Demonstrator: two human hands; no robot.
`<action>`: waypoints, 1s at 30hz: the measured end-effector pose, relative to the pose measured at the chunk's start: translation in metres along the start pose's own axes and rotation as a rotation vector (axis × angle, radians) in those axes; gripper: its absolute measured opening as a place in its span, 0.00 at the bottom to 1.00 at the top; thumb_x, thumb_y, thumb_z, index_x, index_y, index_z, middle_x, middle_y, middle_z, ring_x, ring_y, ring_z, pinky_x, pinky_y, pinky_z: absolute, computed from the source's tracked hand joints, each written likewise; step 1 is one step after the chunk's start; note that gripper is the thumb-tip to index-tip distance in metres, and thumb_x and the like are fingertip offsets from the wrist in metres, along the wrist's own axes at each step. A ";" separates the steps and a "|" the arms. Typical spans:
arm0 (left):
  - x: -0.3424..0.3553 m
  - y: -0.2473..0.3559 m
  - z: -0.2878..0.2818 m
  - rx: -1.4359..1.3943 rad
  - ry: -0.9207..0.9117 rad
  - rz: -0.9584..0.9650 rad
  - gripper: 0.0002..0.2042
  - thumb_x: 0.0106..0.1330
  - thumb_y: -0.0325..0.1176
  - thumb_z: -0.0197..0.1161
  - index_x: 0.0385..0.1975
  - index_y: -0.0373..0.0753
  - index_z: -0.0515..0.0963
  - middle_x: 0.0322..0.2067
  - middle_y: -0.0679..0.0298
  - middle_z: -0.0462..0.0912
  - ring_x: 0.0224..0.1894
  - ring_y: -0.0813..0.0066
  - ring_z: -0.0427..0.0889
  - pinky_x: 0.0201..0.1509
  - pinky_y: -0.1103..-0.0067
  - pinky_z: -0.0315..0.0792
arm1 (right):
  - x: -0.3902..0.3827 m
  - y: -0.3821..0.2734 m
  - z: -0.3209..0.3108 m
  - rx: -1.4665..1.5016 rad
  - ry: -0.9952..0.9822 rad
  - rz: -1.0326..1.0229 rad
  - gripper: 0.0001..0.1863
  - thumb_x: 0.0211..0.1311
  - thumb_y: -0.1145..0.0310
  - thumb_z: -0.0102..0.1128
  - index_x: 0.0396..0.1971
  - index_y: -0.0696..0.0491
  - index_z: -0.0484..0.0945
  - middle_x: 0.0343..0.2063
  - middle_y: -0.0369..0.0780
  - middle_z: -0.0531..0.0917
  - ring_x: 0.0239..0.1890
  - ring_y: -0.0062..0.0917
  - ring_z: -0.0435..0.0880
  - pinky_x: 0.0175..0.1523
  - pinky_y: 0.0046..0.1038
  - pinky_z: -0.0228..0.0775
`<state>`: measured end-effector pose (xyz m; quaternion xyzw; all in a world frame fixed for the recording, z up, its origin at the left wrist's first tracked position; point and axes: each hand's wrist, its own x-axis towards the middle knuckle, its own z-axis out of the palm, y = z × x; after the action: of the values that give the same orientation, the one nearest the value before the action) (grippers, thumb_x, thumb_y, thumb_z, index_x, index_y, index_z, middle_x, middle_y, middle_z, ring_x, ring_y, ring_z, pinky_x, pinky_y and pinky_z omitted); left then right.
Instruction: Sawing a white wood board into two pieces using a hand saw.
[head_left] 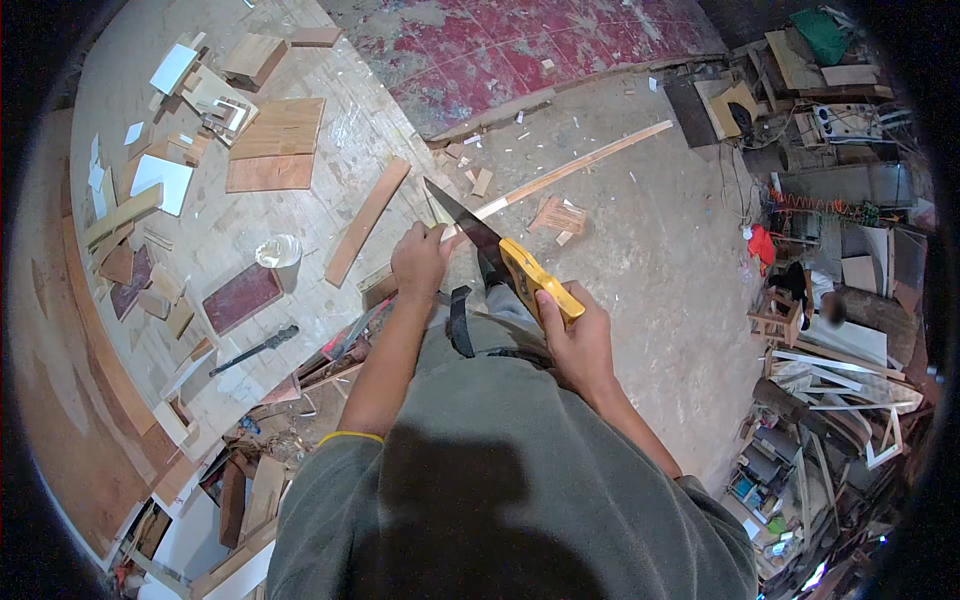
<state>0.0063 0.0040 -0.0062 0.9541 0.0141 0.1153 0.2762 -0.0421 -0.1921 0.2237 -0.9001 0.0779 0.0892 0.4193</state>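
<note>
My right hand (582,340) is closed around the yellow handle of a hand saw (520,272). The dark blade points up and to the left, lying across a long thin wooden strip (590,163). Close to the blade's left side, my left hand (420,260) grips the near end of that strip; its fingertips are partly hidden. From there the strip reaches away to the upper right, above the floor. Whether the teeth have entered the wood cannot be made out.
Left of me, a pale worktable (350,100) carries a flat board (278,145), a narrow plank (368,222), a white cup (279,252), a dark red block (242,298) and offcuts. Wood scraps (558,216) lie on the floor. Clutter lines the right wall, including a small wooden stool (775,318).
</note>
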 end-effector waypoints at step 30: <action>0.020 -0.011 -0.019 0.120 -0.535 -0.061 0.14 0.62 0.42 0.67 0.45 0.45 0.83 0.37 0.58 0.84 0.42 0.56 0.85 0.43 0.61 0.79 | -0.002 0.012 0.006 0.009 -0.079 -0.013 0.12 0.70 0.65 0.62 0.34 0.59 0.77 0.20 0.42 0.79 0.23 0.24 0.78 0.30 0.27 0.68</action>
<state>0.0219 0.0252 0.0075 0.9644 -0.0238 -0.1501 0.2166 -0.0474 -0.1952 0.2114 -0.8945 0.0560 0.1215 0.4266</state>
